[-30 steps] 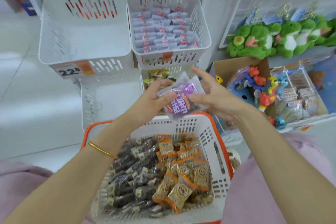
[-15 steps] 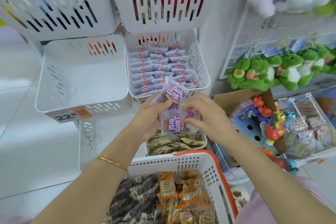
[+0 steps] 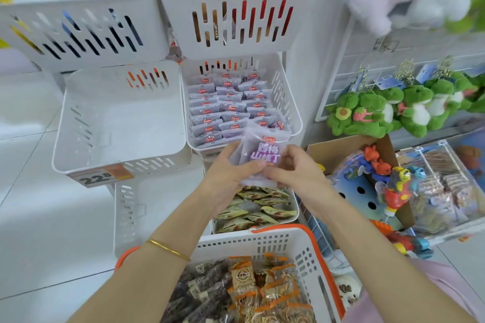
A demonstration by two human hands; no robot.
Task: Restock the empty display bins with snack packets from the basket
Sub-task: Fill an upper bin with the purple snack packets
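Observation:
Both hands hold a small stack of pale purple snack packets point(image 3: 262, 152) upright, just in front of the middle right bin point(image 3: 291, 107), which is filled with rows of the same purple packets. My left hand point(image 3: 225, 176) grips the stack's left side, my right hand point(image 3: 296, 173) its right side. To the left stands an empty white bin point(image 3: 78, 139) with a "22.8" price tag. At the bottom, the white basket with orange rim point(image 3: 309, 252) holds dark packets and orange-edged packets.
Two upper bins point(image 3: 236, 42) hold plush toys. A lower bin point(image 3: 295, 215) under my hands holds yellowish packets. Green frog plushies point(image 3: 367, 115) hang on a wire rack at right, above a cardboard box of toys point(image 3: 380, 181). White tiled floor lies at left.
My hands have lifted the purple packets up from over the basket to the front of the filled bin. The view has tilted upward, and the upper plush bins have come into sight.

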